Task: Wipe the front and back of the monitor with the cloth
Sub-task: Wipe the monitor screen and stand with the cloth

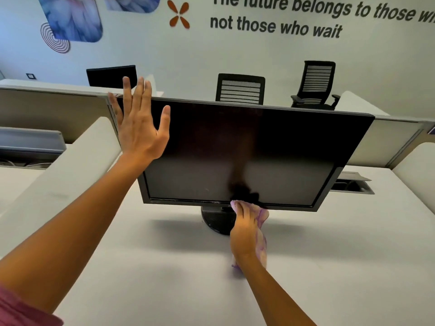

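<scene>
A black monitor (282, 147) stands on a round base on the white desk (141, 267), its dark screen facing me and tilted. My left hand (138, 123) is spread flat, fingers straight, over the monitor's upper left corner. My right hand (244, 227) holds a purple cloth (262, 241) against the bottom bezel near the middle of the screen. The cloth hangs down under the palm towards the desk. The monitor's back is hidden.
Grey partition panels (54, 109) run behind the monitor. Two black mesh office chairs (240, 89) and another dark monitor (111, 75) stand beyond them. An open cable hatch (353, 184) lies in the desk at the right. Padded dividers flank both sides.
</scene>
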The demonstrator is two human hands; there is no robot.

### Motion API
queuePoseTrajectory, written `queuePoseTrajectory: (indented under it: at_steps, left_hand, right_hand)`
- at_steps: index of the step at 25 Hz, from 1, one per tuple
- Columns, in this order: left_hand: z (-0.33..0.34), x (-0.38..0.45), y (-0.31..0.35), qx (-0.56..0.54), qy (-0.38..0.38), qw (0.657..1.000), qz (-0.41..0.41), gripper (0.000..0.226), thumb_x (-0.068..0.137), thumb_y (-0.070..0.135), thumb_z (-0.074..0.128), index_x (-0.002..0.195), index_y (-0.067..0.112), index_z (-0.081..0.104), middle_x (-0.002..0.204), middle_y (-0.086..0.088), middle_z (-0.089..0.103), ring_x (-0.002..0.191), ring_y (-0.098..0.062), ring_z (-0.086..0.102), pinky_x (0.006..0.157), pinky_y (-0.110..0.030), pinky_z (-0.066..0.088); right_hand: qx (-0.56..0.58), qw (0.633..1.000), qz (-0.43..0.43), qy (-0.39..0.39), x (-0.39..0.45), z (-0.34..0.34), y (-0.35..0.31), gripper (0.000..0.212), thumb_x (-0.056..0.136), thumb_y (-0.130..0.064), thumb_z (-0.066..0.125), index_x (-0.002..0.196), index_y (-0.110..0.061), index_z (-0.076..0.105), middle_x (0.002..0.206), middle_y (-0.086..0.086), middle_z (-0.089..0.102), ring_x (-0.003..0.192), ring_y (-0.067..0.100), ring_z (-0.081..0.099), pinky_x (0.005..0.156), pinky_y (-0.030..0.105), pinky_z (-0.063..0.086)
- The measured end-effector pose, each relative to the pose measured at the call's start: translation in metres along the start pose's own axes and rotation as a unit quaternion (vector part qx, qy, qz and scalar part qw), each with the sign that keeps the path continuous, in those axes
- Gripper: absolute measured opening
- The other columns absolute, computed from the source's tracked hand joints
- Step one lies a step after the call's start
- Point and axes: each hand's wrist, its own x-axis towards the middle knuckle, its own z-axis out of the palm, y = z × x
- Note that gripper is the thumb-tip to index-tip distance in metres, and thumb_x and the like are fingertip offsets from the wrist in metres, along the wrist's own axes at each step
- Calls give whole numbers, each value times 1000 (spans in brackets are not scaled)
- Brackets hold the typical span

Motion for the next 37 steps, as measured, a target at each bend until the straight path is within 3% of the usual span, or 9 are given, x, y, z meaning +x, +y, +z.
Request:
queuePoseTrajectory:
  at_steps: [4, 8, 11, 13, 17, 21, 27, 32, 37]
  left_hand:
    - [-2, 3, -13, -33, -13, 999, 30, 64, 103, 49, 29, 154, 12, 36, 162, -3, 35, 157, -21, 5, 126, -49, -6]
    - [-6, 4, -18, -44, -5, 998, 46, 59, 103, 47, 33, 150, 12, 43, 155, -3, 45, 156, -21, 10, 126, -48, -6]
    - [-6, -1, -23, -53, -3, 997, 51, 60, 103, 47, 35, 152, 12, 41, 156, -3, 43, 156, -23, 12, 126, -48, -5]
    - [-5, -3, -24, -56, -4, 997, 47, 62, 102, 48, 34, 152, 13, 40, 158, -4, 42, 156, -23, 12, 126, -47, -5]
    - [-4, -3, -24, -67, -1, 997, 49, 62, 102, 49, 33, 153, 13, 39, 159, -3, 40, 156, -22, 12, 127, -50, -2]
    - [-2, -2, -20, -77, 1, 996, 42, 61, 102, 48, 34, 153, 13, 40, 159, -3, 40, 156, -23, 14, 127, -52, 0]
    - [0, -3, -22, -81, -2, 996, 34, 61, 103, 48, 34, 154, 14, 38, 160, -3, 38, 156, -23, 13, 127, -51, 0]
    - [2, -3, -19, -95, 0, 995, 23, 60, 103, 46, 34, 154, 15, 38, 159, -2, 39, 156, -22, 14, 127, -50, 0]
    - [0, -4, -20, -93, -1, 995, 23, 59, 103, 47, 34, 154, 16, 38, 159, -2, 40, 155, -22, 16, 127, -50, 1]
  right_hand:
    - [272, 957, -51, 88, -1, 14, -21, 76, 89, -6, 58, 155, -25, 24, 159, 1, 27, 148, 24, 23, 121, 40, 17]
    - [93, 993, -49, -62, 15, 4, -52, 120, 76, -27, 84, 159, -24, -3, 164, 1, 8, 152, 26, 9, 124, 39, 8]
    - [169, 974, -117, 98, -5, 22, -78, 122, 48, -11, 96, 151, -13, 29, 145, 8, 51, 132, 28, 52, 108, 35, 43]
    - [197, 971, -137, 19, -7, 33, -84, 118, 25, -10, 100, 135, -8, 58, 123, 7, 68, 109, 28, 68, 87, 34, 58]
    - [177, 969, -171, 1, 17, 9, -96, 123, 58, -19, 93, 156, -19, 19, 153, 2, 37, 141, 25, 37, 115, 38, 38]
    - [616, 768, -93, 149, 1, -1, -87, 26, 99, -19, 59, 122, -23, 70, 125, -4, 67, 120, 19, 60, 108, 25, 43]
    - [693, 610, 197, 331, -2, -15, -19, 37, 99, -1, 44, 124, -18, 66, 122, -3, 66, 117, 18, 61, 102, 33, 51]
    - [590, 604, 99, 526, 15, -75, 3, 28, 102, -4, 45, 125, -6, 62, 120, -3, 63, 110, 4, 59, 94, 26, 52]
    - [446, 748, -129, 474, 38, -84, -28, 33, 101, -4, 49, 133, 2, 59, 135, 9, 59, 129, 18, 53, 106, 34, 47]
